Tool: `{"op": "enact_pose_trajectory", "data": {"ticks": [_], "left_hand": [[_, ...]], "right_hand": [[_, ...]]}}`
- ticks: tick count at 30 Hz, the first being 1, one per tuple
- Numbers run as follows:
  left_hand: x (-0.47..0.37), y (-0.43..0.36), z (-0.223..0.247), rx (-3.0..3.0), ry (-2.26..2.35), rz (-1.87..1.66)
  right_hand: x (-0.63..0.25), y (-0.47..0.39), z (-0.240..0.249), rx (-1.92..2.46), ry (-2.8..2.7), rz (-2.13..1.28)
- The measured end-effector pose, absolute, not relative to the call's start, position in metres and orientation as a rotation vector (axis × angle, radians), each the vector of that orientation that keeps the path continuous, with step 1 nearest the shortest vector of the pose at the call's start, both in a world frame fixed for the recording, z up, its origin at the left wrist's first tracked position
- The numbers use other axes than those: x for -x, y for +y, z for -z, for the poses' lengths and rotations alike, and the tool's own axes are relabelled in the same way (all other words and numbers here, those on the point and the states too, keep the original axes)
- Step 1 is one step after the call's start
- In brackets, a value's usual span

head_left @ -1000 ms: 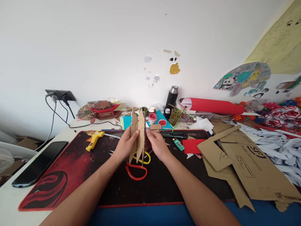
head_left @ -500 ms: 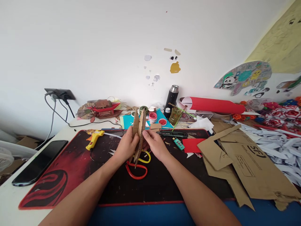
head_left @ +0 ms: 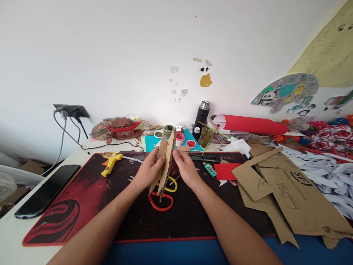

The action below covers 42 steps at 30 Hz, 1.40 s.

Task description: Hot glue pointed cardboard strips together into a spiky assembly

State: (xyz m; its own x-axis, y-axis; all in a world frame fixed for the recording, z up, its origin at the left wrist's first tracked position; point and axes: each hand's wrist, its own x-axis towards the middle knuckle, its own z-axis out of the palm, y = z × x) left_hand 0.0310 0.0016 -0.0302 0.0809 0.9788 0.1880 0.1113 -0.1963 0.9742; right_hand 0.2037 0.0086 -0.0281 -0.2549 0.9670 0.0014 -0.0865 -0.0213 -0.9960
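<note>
Two pointed pieces of cardboard (head_left: 168, 156) stand on edge between my hands, close together with a narrow gap at the top. My left hand (head_left: 151, 167) grips them from the left, its thumb over the near face. On the right side, my right hand (head_left: 186, 167) pinches the corrugated edge with its thumb; its other fingers are partly hidden behind the cardboard. Beneath them on the black mat (head_left: 193, 217) lie scissors with red and yellow handles (head_left: 162, 209), their blades out of sight.
A yellow glue gun (head_left: 111, 163) and a phone (head_left: 48, 189) lie at the left. Cardboard sheets (head_left: 289, 198) cover the right side beside white paper strips (head_left: 328, 176). Paint jars (head_left: 179, 138), a black flask (head_left: 202, 114) and a utility knife (head_left: 205, 158) lie beyond my hands.
The cardboard pieces have shifted slightly right and tilted, with their inner face turned more toward me. Both hands have moved a little right with them and keep their hold.
</note>
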Motion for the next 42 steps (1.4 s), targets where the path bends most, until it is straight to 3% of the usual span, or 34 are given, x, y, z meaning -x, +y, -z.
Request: {"op": "enact_pose_trajectory", "data": {"ticks": [9,18,28,42], "left_hand": [[-0.035,-0.006,0.028,-1.661,1.175,-0.978],[-0.038,-0.009,0.023,-1.476,1.043,-0.817],[-0.038,-0.010,0.027,-1.783,1.209,-0.798],[-0.042,-0.011,0.031,-1.514,1.052,-0.721]], "right_hand": [[-0.201,0.013,0.032,0.942,-1.150,-1.510],[-0.206,0.016,0.030,0.902,-0.932,-1.484],[-0.203,0.015,0.034,0.881,-0.948,-1.522],[-0.205,0.020,0.036,0.934,-0.872,-1.438]]}}
